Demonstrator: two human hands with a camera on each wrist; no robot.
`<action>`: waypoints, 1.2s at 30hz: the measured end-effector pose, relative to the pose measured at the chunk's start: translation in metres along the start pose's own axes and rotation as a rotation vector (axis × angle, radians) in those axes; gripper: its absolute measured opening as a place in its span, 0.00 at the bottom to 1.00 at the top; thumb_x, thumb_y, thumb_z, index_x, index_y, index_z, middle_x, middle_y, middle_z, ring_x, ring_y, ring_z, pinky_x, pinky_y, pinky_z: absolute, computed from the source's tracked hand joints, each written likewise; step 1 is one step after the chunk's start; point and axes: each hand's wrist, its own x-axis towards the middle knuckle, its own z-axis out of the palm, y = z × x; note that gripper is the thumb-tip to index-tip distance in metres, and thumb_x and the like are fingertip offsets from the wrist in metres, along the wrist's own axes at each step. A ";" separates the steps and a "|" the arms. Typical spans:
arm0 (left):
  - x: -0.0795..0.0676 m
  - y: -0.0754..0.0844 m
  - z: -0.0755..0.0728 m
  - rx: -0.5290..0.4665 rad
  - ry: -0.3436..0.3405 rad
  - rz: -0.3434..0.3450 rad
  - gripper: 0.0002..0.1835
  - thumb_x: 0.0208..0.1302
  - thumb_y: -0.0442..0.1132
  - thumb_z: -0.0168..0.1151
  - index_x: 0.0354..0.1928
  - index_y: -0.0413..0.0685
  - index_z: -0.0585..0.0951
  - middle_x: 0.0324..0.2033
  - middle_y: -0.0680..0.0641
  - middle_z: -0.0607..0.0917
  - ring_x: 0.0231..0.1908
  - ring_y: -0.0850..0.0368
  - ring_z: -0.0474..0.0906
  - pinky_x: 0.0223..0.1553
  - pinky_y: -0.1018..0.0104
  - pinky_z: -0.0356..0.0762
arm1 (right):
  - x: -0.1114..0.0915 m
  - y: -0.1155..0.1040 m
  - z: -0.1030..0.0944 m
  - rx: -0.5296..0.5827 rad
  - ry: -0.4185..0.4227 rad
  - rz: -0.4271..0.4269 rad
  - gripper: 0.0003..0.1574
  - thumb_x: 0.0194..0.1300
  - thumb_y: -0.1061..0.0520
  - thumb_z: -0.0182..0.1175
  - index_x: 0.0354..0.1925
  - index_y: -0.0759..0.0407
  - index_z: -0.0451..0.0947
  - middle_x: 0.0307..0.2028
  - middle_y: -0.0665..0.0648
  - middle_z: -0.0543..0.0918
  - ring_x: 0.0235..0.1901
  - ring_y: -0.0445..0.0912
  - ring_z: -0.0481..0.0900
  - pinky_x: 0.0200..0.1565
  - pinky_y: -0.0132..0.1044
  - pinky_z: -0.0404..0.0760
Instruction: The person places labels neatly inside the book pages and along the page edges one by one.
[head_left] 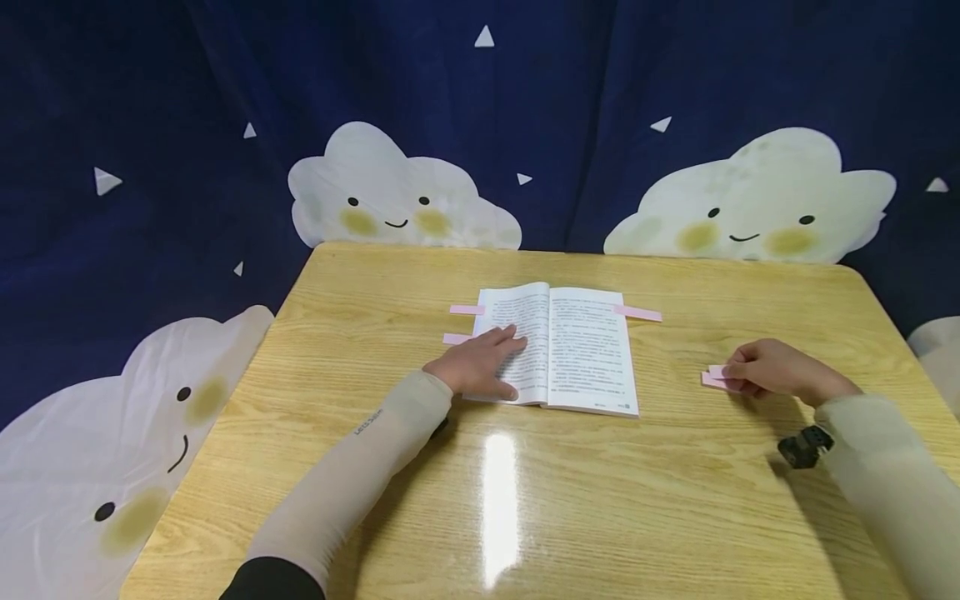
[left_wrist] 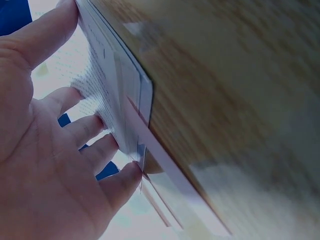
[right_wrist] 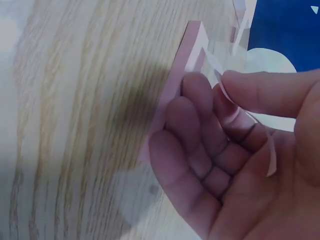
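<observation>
An open book (head_left: 588,350) with printed pages lies on the table. My left hand (head_left: 476,362) rests on its left page, fingers spread. Two pink sticky strips, one upper (head_left: 465,309) and one lower (head_left: 456,339), jut from the left edge, and another pink strip (head_left: 641,314) sticks out at the right. Off to the book's right, my right hand (head_left: 776,371) pinches a thin pink sticky note strip (right_wrist: 271,157) between thumb and index finger. Its other fingers curl against a pink sticky note pad (right_wrist: 175,75) on the table.
The wooden table (head_left: 637,500) reaches back to a dark blue curtain (head_left: 555,100) with cloud prints. A black device (head_left: 804,447) is worn at the right wrist. Light glares off the tabletop in front of the book.
</observation>
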 end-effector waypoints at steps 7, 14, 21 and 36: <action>0.000 0.001 0.000 0.006 0.000 -0.004 0.48 0.64 0.60 0.64 0.79 0.64 0.50 0.81 0.54 0.43 0.80 0.55 0.42 0.78 0.57 0.51 | -0.001 -0.002 -0.001 0.015 0.040 -0.011 0.18 0.75 0.52 0.53 0.38 0.67 0.77 0.27 0.51 0.80 0.27 0.41 0.74 0.29 0.35 0.78; -0.002 0.001 0.000 0.010 -0.001 -0.014 0.48 0.64 0.60 0.64 0.80 0.64 0.49 0.81 0.55 0.43 0.80 0.55 0.42 0.78 0.57 0.51 | 0.006 -0.021 0.002 0.037 0.107 -0.065 0.20 0.75 0.49 0.54 0.40 0.67 0.78 0.28 0.52 0.78 0.26 0.41 0.74 0.30 0.36 0.77; -0.002 0.003 0.000 0.001 -0.001 -0.009 0.48 0.64 0.60 0.64 0.80 0.64 0.49 0.81 0.55 0.43 0.80 0.55 0.42 0.78 0.56 0.52 | 0.023 -0.047 0.014 0.112 0.105 -0.071 0.20 0.73 0.49 0.56 0.44 0.68 0.77 0.25 0.53 0.77 0.27 0.46 0.76 0.31 0.38 0.78; 0.000 0.002 0.001 -0.002 -0.004 -0.012 0.48 0.64 0.60 0.64 0.79 0.64 0.49 0.81 0.55 0.43 0.80 0.54 0.42 0.78 0.55 0.52 | 0.059 -0.069 0.024 0.148 0.147 -0.137 0.22 0.71 0.48 0.59 0.43 0.68 0.80 0.28 0.53 0.77 0.30 0.45 0.72 0.33 0.36 0.74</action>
